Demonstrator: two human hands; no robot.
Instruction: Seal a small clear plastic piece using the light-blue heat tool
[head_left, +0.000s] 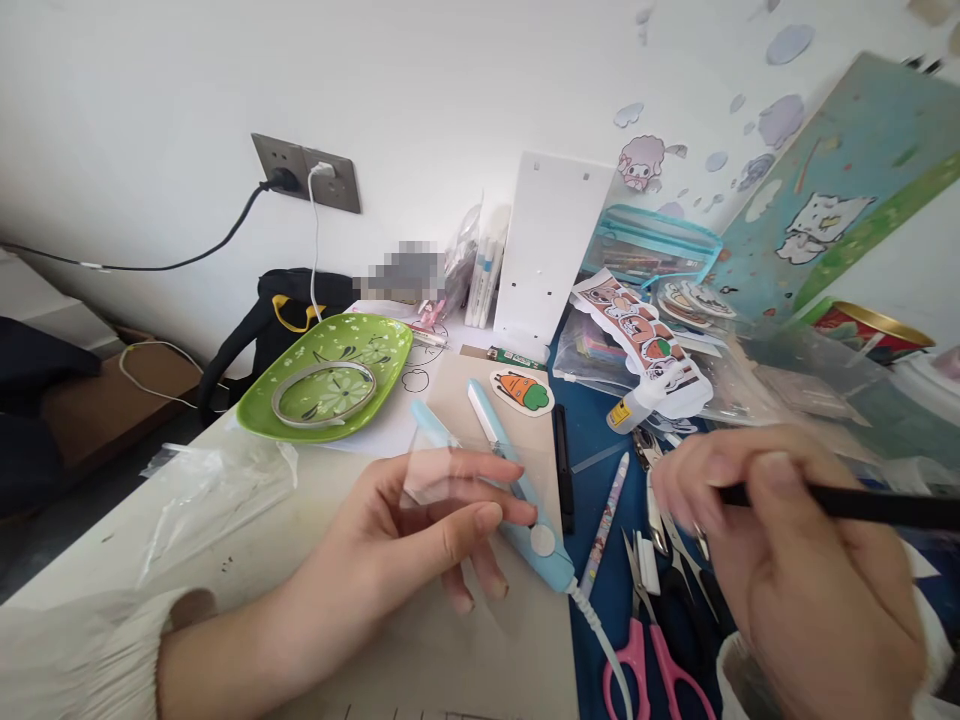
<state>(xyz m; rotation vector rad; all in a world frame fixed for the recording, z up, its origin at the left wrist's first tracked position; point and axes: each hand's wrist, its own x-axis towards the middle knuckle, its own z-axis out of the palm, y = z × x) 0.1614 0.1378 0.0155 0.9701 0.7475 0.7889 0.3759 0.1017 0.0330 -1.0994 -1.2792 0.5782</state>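
My left hand (420,530), fingers loosely curved, has a piece of clear plastic film (431,475) in them. Beneath it lies a light blue mini hair straightener (536,550) with a white cord, its two arms apart. My right hand (810,570), smeared by motion, is closed around a slim black stick-like tool (885,505) that runs out to the right edge; its exact kind is unclear. A carrot sticker cutout (523,391) lies beyond the straightener. Near the right hand are pink-handled scissors (637,650), a patterned pen (606,525) and a small glue bottle (634,408).
At the left, a green plate (251,405) holds a pale ring-shaped band (330,420). Crumpled clear plastic (217,500) lies before it. A black box cutter (562,470) rests on the blue mat (589,440). Printed sticker cutouts (637,330) and bags are piled at the back right.
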